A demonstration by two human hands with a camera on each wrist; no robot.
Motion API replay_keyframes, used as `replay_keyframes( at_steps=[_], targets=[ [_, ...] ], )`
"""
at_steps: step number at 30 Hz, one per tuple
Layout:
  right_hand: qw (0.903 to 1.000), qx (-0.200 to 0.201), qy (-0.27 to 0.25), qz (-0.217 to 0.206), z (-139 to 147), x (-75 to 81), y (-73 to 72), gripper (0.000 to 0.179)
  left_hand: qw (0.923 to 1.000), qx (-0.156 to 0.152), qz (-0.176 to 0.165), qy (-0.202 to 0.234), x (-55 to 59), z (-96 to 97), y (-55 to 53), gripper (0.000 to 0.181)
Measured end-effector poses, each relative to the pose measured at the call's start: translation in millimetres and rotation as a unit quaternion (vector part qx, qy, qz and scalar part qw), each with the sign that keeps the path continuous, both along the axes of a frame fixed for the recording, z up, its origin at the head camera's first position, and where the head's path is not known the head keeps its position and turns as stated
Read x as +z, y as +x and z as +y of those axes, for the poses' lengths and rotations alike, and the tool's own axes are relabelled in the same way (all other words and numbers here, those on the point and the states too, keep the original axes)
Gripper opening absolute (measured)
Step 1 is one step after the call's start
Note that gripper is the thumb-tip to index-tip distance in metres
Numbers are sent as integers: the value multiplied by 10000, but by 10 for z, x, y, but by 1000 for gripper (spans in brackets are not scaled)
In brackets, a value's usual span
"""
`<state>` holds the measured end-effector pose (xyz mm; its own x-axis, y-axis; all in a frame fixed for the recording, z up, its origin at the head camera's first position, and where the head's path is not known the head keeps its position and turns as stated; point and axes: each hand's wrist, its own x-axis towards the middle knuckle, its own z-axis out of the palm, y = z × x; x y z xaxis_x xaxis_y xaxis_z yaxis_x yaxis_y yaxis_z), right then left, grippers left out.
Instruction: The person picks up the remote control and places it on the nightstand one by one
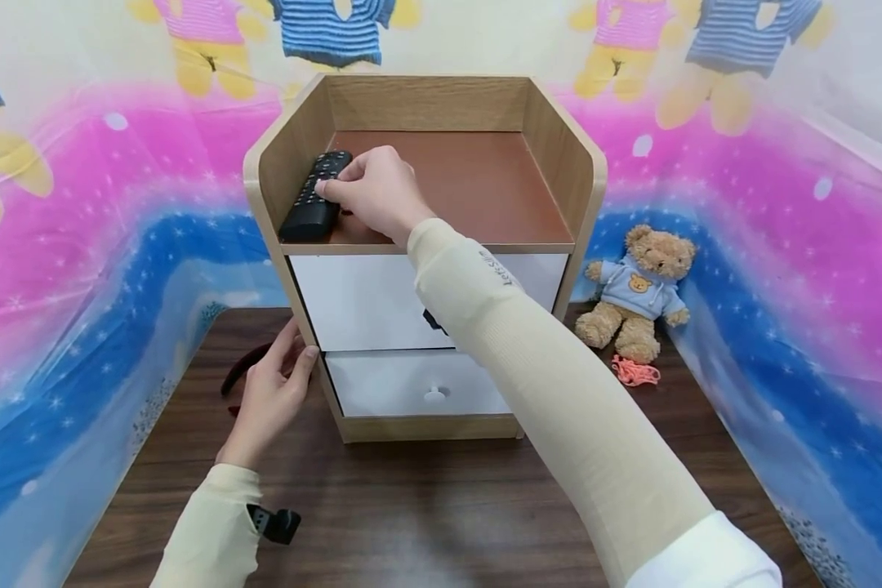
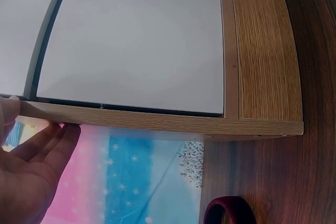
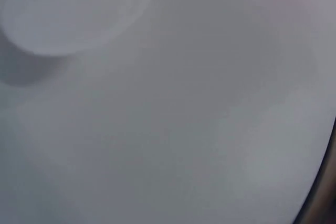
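A black remote control (image 1: 314,200) lies along the left side of the brown top shelf (image 1: 463,180) of a small wooden cabinet (image 1: 426,102). My right hand (image 1: 382,192) reaches across from the right and pinches the remote's right edge between thumb and bent fingers. Low on the cabinet's left side, my left hand (image 1: 272,400) touches the side panel (image 2: 157,121). Its thumb is at the front edge, and its fairly straight fingers (image 2: 60,148) lie against the outer face. The right wrist view holds only a blurred white drawer front (image 3: 184,103) and part of a round knob (image 3: 79,9).
Below the shelf are two white drawers, the lower one with a round knob (image 1: 435,395). A dark red curved band (image 2: 229,211) lies on the wooden table (image 1: 412,506) left of the cabinet. To its right sit a teddy bear (image 1: 639,286) and a coral string bundle (image 1: 635,371).
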<state>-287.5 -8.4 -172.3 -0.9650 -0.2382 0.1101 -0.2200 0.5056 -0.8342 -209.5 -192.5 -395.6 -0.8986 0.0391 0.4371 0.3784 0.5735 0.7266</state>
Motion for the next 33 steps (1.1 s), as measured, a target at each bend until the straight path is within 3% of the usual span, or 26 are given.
replay_keyframes(
  at_steps=[6,12,16,21,26,29,33],
  targets=[
    [9998,117,177,70,5,-12,-7,25,10000,53,27,16,-11,6,-10,54],
    [9998,189,-58,2,29,1,19,24,10000,47,43,44,-15,3,-25,54],
    [9984,467,-328,-22,114,9,91,21,9999,33,61,81,-16,-1,-20,53],
    [9938,853,-685,178,342,15,254,24,9999,35,94,79,-16,-9,-11,52],
    [9883,878,-1212,282,706,-21,490,25,9999,31,49,135,-26,-1,-13,53],
    [9842,859,-1496,408,971,-92,651,26,9999,66,1,149,-33,1,-12,53],
    [9823,756,-1451,910,1358,-264,854,29,9998,103,-27,148,-39,-6,-16,54]
  ],
)
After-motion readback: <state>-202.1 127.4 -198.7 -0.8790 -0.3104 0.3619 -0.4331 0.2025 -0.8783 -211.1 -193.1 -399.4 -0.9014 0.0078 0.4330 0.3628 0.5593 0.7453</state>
